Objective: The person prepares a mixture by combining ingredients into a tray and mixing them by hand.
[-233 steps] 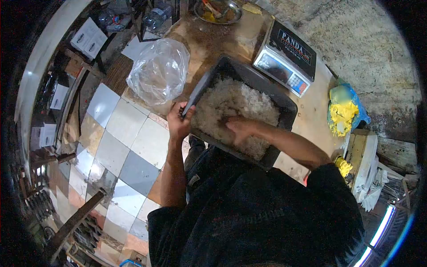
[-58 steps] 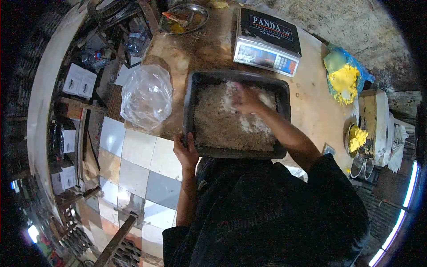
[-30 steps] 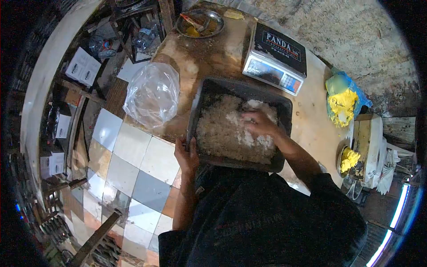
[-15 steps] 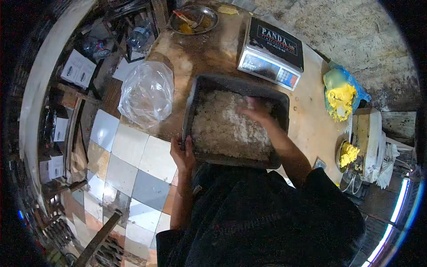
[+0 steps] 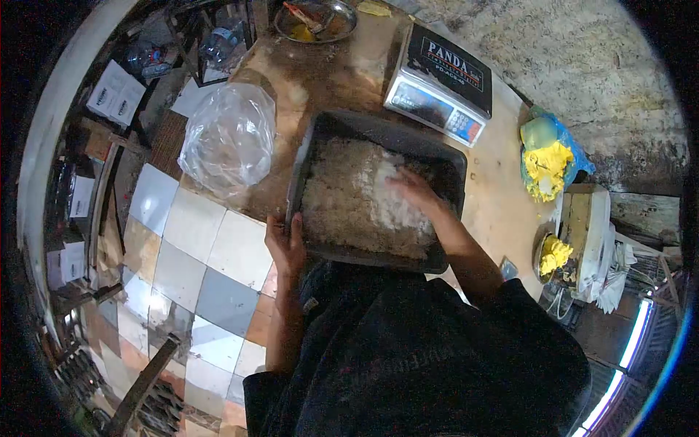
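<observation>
Dark tray (image 5: pixel 444 162) of white shredded material (image 5: pixel 349 200) on counter (image 5: pixel 502 197), near edge. Right hand (image 5: pixel 411 191) flat in material, fingers spread. Left hand (image 5: pixel 286 244) clamped on tray's near-left corner. Clear plastic bag (image 5: pixel 229 138) just left; Panda scale (image 5: pixel 440 84) behind.

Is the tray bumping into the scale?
Apart. In the head view, a strip of bare table shows between the tray and the scale.

Worn wooden counter (image 5: pixel 502 211) is loaded: dark tray (image 5: pixel 408 142) mid-counter; scale (image 5: pixel 440 84) set just behind tray, clear bag (image 5: pixel 229 138) left of tray, metal dish (image 5: pixel 314 20) beyond.
</observation>
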### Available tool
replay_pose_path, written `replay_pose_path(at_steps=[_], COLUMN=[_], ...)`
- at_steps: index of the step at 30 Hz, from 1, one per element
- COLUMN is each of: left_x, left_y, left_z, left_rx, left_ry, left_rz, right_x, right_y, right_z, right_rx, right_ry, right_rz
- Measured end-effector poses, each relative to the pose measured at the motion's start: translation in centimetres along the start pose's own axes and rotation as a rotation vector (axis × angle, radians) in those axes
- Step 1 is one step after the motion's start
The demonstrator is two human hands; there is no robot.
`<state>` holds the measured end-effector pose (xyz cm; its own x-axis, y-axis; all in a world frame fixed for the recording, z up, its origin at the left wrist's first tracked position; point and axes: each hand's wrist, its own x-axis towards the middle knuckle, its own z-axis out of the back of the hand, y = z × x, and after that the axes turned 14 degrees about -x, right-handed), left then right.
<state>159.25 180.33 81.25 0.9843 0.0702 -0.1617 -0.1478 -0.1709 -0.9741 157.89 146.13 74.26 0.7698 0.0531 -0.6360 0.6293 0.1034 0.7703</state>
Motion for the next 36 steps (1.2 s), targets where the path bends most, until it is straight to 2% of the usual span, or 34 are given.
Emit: replay_pose_path(at_steps=[1,3,4,6,7,8,10,12,14,15,16,18,19,20,22,23,24,26,28,30,31,32,35,36], left_x=[0.2,0.3,0.3,0.3,0.3,0.2,0.2,0.3,0.3,0.4,0.5,0.4,0.5,0.6,0.6,0.4,0.1,-0.2,0.1,0.1,0.1,0.1,0.0,0.0], left_y=[1.7,1.5,1.5,1.7,1.6,1.4,0.6,1.1,1.2,0.9,0.7,1.5,1.9,2.4,3.0,2.1,0.2,-0.2,1.0,1.5,1.6,1.7,1.9,1.9], left_z=[0.3,0.6,0.6,0.5,0.4,0.4,0.3,0.5,0.4,0.3,0.3,0.5,0.6,0.8,0.9,0.5,-0.1,-0.3,0.1,0.4,0.5,0.6,0.5,0.4], left_rx=[-0.021,0.019,0.055,0.055,0.057,0.062,0.115,0.115,0.112,0.154,0.199,0.126,0.049,0.05,0.094,0.092,0.053,0.014,0.008,0.019,0.035,0.036,0.046,0.042], left_ry=[-0.03,-0.014,0.002,-0.003,-0.015,-0.018,-0.015,-0.006,0.006,0.007,0.007,0.003,0.0,0.0,-0.007,-0.008,-0.006,-0.01,-0.007,-0.006,0.002,0.002,-0.02,-0.022], left_rz=[-0.03,-0.054,-0.075,-0.101,-0.125,-0.125,-0.074,-0.081,-0.087,-0.144,-0.201,-0.168,-0.133,-0.137,-0.112,-0.109,-0.11,-0.109,-0.093,-0.089,-0.084,-0.085,-0.062,-0.076], right_x=[-2.6,-7.7,-9.3,-11.7,-11.6,-11.5,-11.3,-8.0,-6.0,-6.3,-7.2,-8.7,-8.8,-8.2,-5.7,-5.0,-4.2,-2.0,-1.9,-5.5,-5.9,-6.1,-6.0,-5.5], right_y=[2.6,6.1,6.2,5.9,4.8,3.9,3.9,1.4,1.7,2.8,4.2,6.0,5.9,5.4,4.6,5.2,5.2,3.4,3.5,5.3,3.9,3.1,3.9,4.0], right_z=[-1.4,-4.9,-5.7,-6.1,-4.8,-3.5,-1.8,0.5,-0.8,-3.4,-5.6,-8.4,-8.2,-7.1,-3.2,-1.8,-1.4,-1.4,-3.8,-6.5,-5.7,-3.8,-0.1,0.5], right_rx=[-0.37,-0.762,-0.762,-1.543,-1.602,-1.599,-1.444,-1.393,-0.959,-0.497,-0.496,-1.294,-1.317,-1.316,-1.537,-1.54,-1.544,-1.342,-0.974,-1.235,-1.407,-1.406,-1.605,-1.665], right_ry=[-0.066,-0.172,-0.176,-0.326,-0.171,-0.167,-0.163,-0.206,-0.384,-0.153,-0.152,-0.236,-0.091,-0.093,-0.002,-0.044,-0.039,-0.464,-0.393,-0.067,-0.027,-0.028,0.009,-0.149], right_rz=[0.007,0.298,0.299,0.489,0.442,0.445,0.242,0.301,0.346,0.34,0.344,0.563,0.494,0.497,0.413,0.308,0.308,0.245,0.492,0.563,0.557,0.558,0.306,0.104])
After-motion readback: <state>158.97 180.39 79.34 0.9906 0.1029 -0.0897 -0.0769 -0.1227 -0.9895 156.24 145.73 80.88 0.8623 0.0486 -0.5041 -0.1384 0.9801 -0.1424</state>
